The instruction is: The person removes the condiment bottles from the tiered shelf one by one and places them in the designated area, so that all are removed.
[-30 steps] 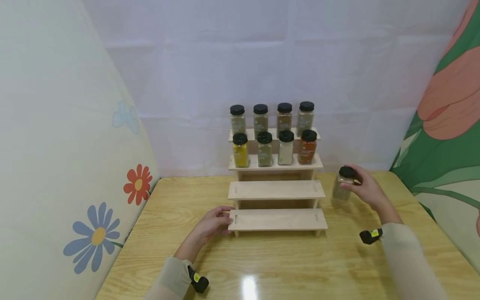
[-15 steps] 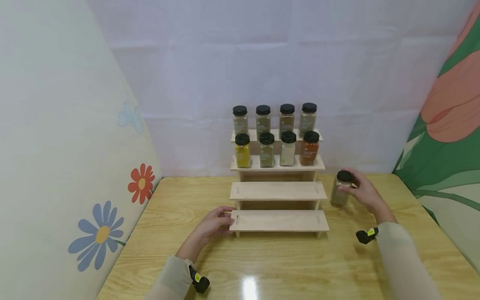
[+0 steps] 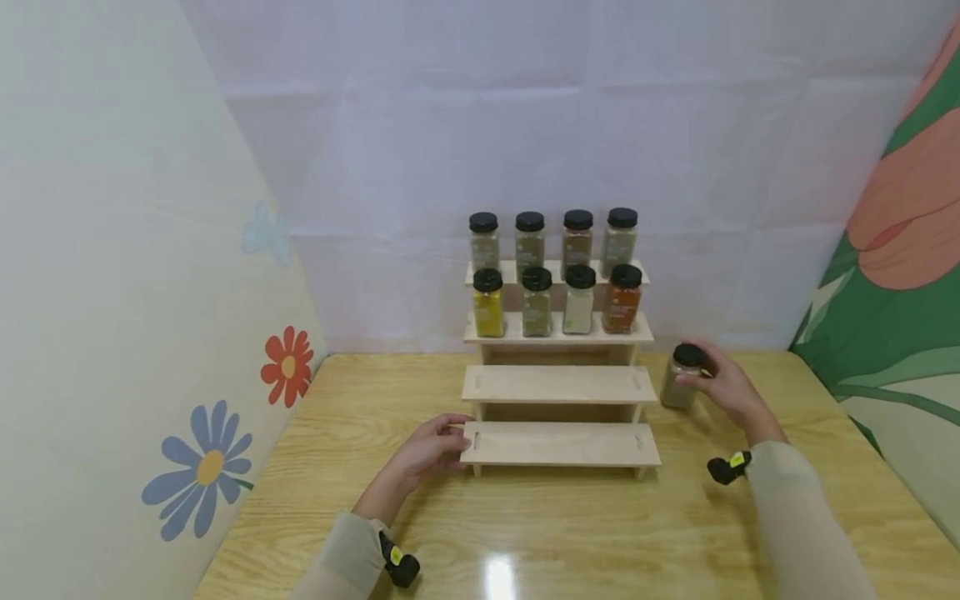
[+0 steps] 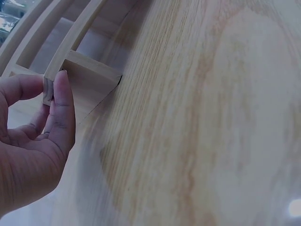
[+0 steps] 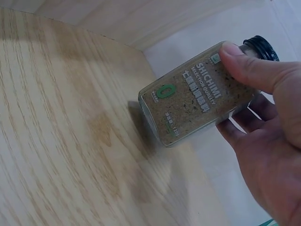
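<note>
My right hand [image 3: 726, 385] grips a square glass spice jar [image 5: 193, 94] by its upper part, thumb on the front and fingers behind. The jar has a black lid, brownish speckled powder and a label reading SHICHIMI; in the head view it is just right of the wooden tiered rack [image 3: 558, 443], close over the table. With thumb and fingers, my left hand [image 3: 427, 450] pinches the left end of the rack's lowest shelf [image 4: 49, 89]. Black-lidded spice jars fill the upper two tiers, among them a yellow one [image 3: 489, 310] and a red one [image 3: 622, 304]. The two lower shelves are bare.
The rack stands on a wood-grain table [image 3: 570, 525]. A white cloth [image 3: 420, 167] hangs behind it. Flower-printed panels rise at the left [image 3: 90, 292] and right [image 3: 900, 350] sides.
The right hand has brought the jar slightly down and nearer the rack. The left hand keeps its hold on the shelf end. The head view has shifted a little.
</note>
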Available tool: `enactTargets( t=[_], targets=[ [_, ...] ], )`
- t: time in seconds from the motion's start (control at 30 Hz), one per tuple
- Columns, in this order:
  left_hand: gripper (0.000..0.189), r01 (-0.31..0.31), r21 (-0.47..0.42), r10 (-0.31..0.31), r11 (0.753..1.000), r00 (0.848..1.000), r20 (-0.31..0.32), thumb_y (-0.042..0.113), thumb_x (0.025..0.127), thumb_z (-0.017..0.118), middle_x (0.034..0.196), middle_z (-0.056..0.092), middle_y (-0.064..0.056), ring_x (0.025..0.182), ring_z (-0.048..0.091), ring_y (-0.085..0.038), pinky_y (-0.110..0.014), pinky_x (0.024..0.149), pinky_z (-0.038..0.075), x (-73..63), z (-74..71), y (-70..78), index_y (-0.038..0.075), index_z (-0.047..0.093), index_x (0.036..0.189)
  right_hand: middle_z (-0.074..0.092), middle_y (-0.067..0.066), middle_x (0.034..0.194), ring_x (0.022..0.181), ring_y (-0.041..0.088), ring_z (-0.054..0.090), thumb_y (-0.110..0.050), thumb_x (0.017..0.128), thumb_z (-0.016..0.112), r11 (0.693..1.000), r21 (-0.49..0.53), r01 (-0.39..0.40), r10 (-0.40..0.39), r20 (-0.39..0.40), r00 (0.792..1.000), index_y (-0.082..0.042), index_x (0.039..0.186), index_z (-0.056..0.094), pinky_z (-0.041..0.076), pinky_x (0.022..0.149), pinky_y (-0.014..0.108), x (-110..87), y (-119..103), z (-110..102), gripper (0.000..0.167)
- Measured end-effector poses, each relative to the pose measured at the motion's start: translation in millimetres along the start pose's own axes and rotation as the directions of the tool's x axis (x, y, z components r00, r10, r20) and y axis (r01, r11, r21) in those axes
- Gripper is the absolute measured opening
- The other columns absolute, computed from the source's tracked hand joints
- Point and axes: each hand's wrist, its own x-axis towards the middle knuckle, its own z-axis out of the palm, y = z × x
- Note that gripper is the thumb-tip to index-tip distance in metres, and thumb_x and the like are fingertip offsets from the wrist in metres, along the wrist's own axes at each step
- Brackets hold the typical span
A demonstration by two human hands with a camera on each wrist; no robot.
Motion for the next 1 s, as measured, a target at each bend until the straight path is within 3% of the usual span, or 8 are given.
enactTargets(
  t=[0.37, 0.57, 0.63, 0.73, 0.83, 1.0],
  targets=[
    [0.051, 0.006, 0.004, -0.006, 1.000, 1.000, 0.013, 0.003, 0.094, 0.063, 0.112, 0.057, -0.012, 0.091, 0.063, -0.020, -0.033, 0.074, 0.060, 0.7, 0.3, -1.7, -0.005, 0.046, 0.142, 0.037, 0.034, 0.151, 0.139, 0.051, 0.035, -0.006, 0.094, 0.071, 1.000, 0.026, 0.002, -0.002, 0.004, 1.000, 0.006, 0.153, 0.030, 0.043, 0.087, 0.006, 3.8, 12, 2, 0.073],
    [0.050, 0.015, 0.005, -0.015, 1.000, 1.000, -0.001, 0.002, 0.093, 0.064, 0.113, 0.057, -0.013, 0.093, 0.063, -0.022, -0.034, 0.074, 0.060, 3.4, -1.4, -3.6, -0.004, 0.048, 0.141, 0.032, 0.035, 0.154, 0.141, 0.052, 0.031, -0.005, 0.095, 0.069, 0.999, 0.047, -0.004, 0.001, 0.057, 0.998, 0.007, 0.154, 0.024, 0.042, 0.091, 0.006, 5.0, 12, 0, 0.075],
    [0.049, 0.017, 0.001, -0.017, 1.000, 1.000, -0.010, 0.002, 0.093, 0.064, 0.112, 0.057, -0.014, 0.093, 0.063, -0.022, -0.034, 0.073, 0.060, 4.7, -1.8, -3.6, -0.003, 0.050, 0.140, 0.030, 0.035, 0.155, 0.141, 0.052, 0.031, -0.006, 0.096, 0.068, 0.999, 0.031, -0.008, 0.006, 0.081, 0.997, 0.006, 0.156, 0.023, 0.044, 0.098, 0.013, 6.2, 10, -2, 0.076],
    [0.049, 0.014, 0.000, -0.014, 1.000, 1.000, -0.015, 0.002, 0.093, 0.064, 0.113, 0.057, -0.014, 0.092, 0.064, -0.022, -0.033, 0.073, 0.060, 5.5, -2.4, -3.5, -0.003, 0.050, 0.139, 0.028, 0.034, 0.157, 0.143, 0.051, 0.030, -0.011, 0.098, 0.067, 0.999, -0.001, -0.034, 0.034, 0.100, 0.994, 0.004, 0.158, 0.020, 0.042, 0.111, 0.036, 7.2, 5, -5, 0.077],
    [0.050, 0.017, 0.002, -0.017, 1.000, 1.000, -0.011, 0.002, 0.093, 0.064, 0.113, 0.057, -0.014, 0.092, 0.064, -0.022, -0.033, 0.073, 0.060, 5.2, -2.9, -3.6, -0.004, 0.049, 0.140, 0.026, 0.032, 0.159, 0.144, 0.050, 0.030, -0.020, 0.100, 0.065, 0.997, -0.032, -0.064, 0.066, 0.088, 0.994, 0.001, 0.159, 0.019, 0.034, 0.114, 0.057, 7.8, -2, -7, 0.078],
    [0.051, 0.017, -0.002, -0.017, 1.000, 1.000, 0.003, 0.002, 0.094, 0.064, 0.112, 0.058, -0.013, 0.092, 0.064, -0.021, -0.031, 0.072, 0.060, 4.0, -3.6, -3.5, -0.004, 0.048, 0.141, 0.028, 0.029, 0.159, 0.144, 0.046, 0.032, -0.027, 0.104, 0.059, 0.998, -0.028, -0.055, 0.056, 0.045, 0.997, 0.002, 0.158, 0.022, 0.032, 0.114, 0.060, 11.1, -18, -12, 0.072]
  ],
)
